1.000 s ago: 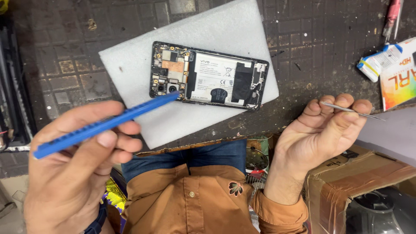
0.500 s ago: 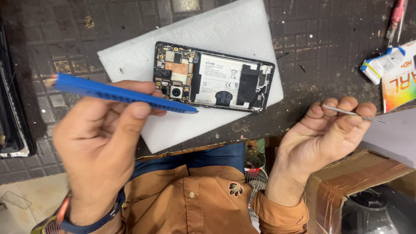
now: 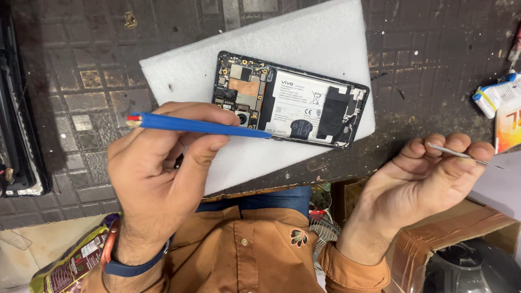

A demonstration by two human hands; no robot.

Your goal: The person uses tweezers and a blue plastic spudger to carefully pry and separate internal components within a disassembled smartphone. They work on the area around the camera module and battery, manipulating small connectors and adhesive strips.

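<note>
An opened phone (image 3: 293, 100) with its back cover off lies on a white foam pad (image 3: 304, 49); its battery, circuit board and camera show. My left hand (image 3: 157, 173) grips a blue plastic pry tool (image 3: 201, 126), whose tip rests at the phone's near edge by the camera. My right hand (image 3: 420, 182) hovers off the table's near right edge, pinching thin metal tweezers (image 3: 461, 155) between thumb and fingers, apart from the phone.
The dark worn tabletop (image 3: 81, 87) carries a black tray (image 3: 16, 135) at the left edge and small coloured packets (image 3: 502, 103) at the right. A cardboard box (image 3: 461, 239) stands below the right hand, a printed bag (image 3: 70, 263) at lower left.
My left hand has swung the blue pry tool from pointing up-right to lying nearly level, tip at the phone's near edge. The right hand with the tweezers has barely moved.
</note>
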